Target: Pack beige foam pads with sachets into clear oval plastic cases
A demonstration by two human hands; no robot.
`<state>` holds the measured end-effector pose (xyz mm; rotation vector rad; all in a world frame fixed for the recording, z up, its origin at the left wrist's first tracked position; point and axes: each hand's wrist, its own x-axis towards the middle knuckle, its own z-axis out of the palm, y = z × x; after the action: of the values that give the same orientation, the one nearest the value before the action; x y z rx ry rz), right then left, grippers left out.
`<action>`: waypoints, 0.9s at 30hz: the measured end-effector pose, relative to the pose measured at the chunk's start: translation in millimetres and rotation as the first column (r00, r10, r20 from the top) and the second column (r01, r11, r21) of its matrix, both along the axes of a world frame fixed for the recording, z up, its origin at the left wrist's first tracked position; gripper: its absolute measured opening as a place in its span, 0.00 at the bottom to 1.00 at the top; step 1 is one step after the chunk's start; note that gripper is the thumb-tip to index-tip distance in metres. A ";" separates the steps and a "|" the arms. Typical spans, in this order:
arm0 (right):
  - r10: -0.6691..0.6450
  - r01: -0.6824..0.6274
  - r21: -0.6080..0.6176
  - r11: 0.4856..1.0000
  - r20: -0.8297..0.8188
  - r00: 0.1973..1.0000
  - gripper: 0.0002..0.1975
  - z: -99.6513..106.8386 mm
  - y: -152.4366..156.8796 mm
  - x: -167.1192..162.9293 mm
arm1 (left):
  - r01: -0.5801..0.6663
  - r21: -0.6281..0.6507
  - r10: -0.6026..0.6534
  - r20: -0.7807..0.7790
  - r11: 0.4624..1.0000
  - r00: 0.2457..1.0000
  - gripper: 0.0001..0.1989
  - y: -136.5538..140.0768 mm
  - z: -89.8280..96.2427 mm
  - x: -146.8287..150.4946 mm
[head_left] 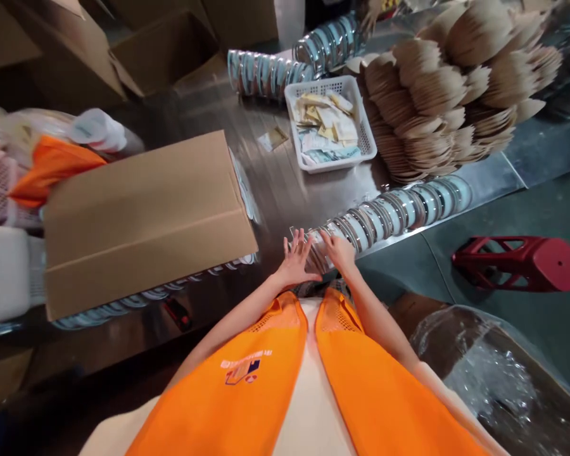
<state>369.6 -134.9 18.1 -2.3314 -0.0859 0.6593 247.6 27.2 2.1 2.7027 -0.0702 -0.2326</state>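
Note:
My left hand [296,261] has its fingers spread wide at the left end of a row of clear round plastic containers [384,218] with pale labels. These stand on edge, packed face to face along the table's near edge. My right hand [341,253] lies against the same end of the row with its index finger stretched out. Its other fingers are partly hidden from above. Neither hand shows anything gripped in it. Between the hands the nearest containers are partly covered by fingers.
A white basket [368,149] holds small packets. Stacked brown paddle-shaped fans or cards [427,82] stand to its right. A cardboard sheet [147,215] covers more containers at left. More container rows [266,73] lie behind, near another person's hand [371,19]. A red stool [527,263] is at right.

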 end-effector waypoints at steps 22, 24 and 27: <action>0.038 0.282 0.447 0.849 -0.585 0.810 0.17 -88.6 -41.2 -102.8 | 0.050 -0.121 -0.035 0.123 0.991 0.992 0.45 29.8 -32.1 -28.4; 0.091 0.202 0.446 0.872 -0.553 0.828 0.19 -87.3 -38.9 -102.8 | 0.022 -0.195 0.011 0.165 0.981 0.986 0.50 28.6 -39.0 -29.7; 0.120 0.082 0.391 0.917 -0.465 0.877 0.19 -82.3 -36.6 -104.0 | -0.081 -0.298 0.144 0.197 0.951 0.970 0.69 21.9 -51.8 -32.9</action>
<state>265.6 -171.5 -64.2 -1.7202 -0.0127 1.1039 214.6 49.2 -49.6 2.4199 -0.0113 0.1027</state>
